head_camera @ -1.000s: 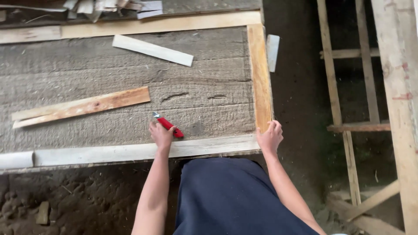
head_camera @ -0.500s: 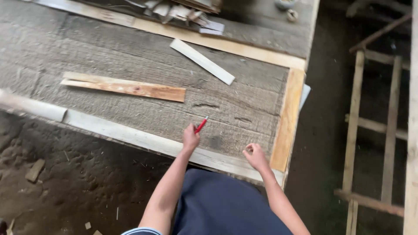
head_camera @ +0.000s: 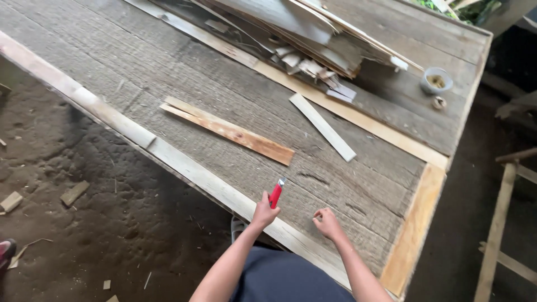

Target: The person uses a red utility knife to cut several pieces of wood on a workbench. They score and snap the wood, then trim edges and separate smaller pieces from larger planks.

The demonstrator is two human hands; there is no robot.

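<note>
Cutter [head_camera: 276,194] (red, long axis upright) points away, left hand [head_camera: 264,212] grip closed around it.

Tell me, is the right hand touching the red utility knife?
Apart. The head view shows the right hand resting on the grey wooden table, with bare wood between it and the red utility knife held in the left hand.

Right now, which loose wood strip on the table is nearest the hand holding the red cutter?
The reddish-brown strip, lying ahead of the left hand. The pale narrow strip lies farther off, nearer the scrap pile.
</note>
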